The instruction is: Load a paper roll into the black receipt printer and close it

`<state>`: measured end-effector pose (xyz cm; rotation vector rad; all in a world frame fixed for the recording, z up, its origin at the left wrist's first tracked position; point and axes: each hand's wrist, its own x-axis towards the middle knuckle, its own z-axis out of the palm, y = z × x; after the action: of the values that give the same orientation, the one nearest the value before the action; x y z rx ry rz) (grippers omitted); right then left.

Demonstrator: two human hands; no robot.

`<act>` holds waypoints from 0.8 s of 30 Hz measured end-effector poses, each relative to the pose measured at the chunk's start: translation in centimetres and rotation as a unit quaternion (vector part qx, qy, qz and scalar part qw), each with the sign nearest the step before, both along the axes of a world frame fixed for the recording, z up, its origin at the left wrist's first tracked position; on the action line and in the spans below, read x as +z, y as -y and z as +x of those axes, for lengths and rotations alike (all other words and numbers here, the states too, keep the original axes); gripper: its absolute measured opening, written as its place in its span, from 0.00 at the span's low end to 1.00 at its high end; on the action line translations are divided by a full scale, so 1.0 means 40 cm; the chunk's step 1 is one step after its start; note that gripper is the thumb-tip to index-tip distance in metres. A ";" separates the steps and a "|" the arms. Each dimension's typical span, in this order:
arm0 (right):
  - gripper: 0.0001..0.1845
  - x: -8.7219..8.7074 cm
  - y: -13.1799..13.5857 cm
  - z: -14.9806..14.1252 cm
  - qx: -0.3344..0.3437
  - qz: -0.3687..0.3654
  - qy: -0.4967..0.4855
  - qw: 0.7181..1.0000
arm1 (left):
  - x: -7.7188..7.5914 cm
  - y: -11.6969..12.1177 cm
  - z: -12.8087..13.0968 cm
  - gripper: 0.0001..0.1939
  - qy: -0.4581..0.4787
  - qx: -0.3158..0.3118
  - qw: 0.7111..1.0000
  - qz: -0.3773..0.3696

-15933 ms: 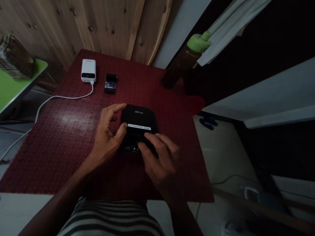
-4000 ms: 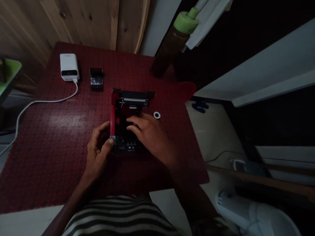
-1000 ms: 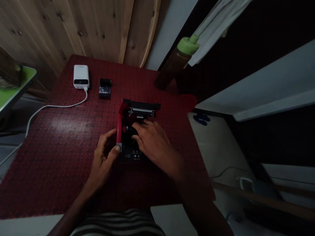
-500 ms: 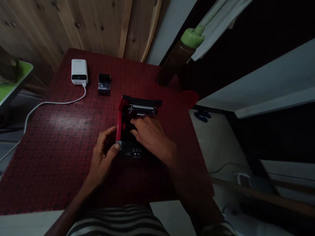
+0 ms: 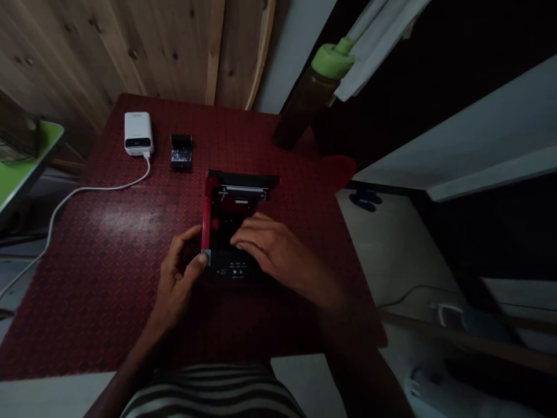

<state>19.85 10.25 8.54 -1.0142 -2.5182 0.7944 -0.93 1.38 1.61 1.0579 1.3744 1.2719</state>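
In front of me on the table is a small red and black machine (image 5: 206, 220), resembling a printer, its lid (image 5: 243, 180) raised at the back. Printed symbols mark its black front panel (image 5: 235, 268). My left hand (image 5: 179, 273) grips the left front corner, thumb on top and fingers along the red side. Over the open, dark compartment (image 5: 224, 226) is my right hand (image 5: 265, 241), fingers curled together near the front edge. Whatever its fingertips touch or pinch is hidden in shadow. Behind the machine lies a black ribbon-like cartridge (image 5: 181, 152) with a shiny wrinkled middle.
A white power bank (image 5: 138, 133) with a white cable (image 5: 100, 188) lies at the back left of the red patterned table (image 5: 130, 278). A brown bottle with a green cap (image 5: 333, 61) stands at the back right, near a red round object (image 5: 342, 171).
My right hand has drawn back from deep in the compartment toward its front edge, showing more of the inside. My left hand keeps its hold on the corner. The view has shifted slightly.
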 end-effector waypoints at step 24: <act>0.16 -0.086 0.182 -0.007 -0.167 0.346 -0.004 0.923 | 0.038 -0.102 0.006 0.35 -0.010 0.022 1.000 0.017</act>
<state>19.59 2.96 5.11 -1.1032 -2.2343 -0.1910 -0.69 5.47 3.13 1.0711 1.4018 1.3231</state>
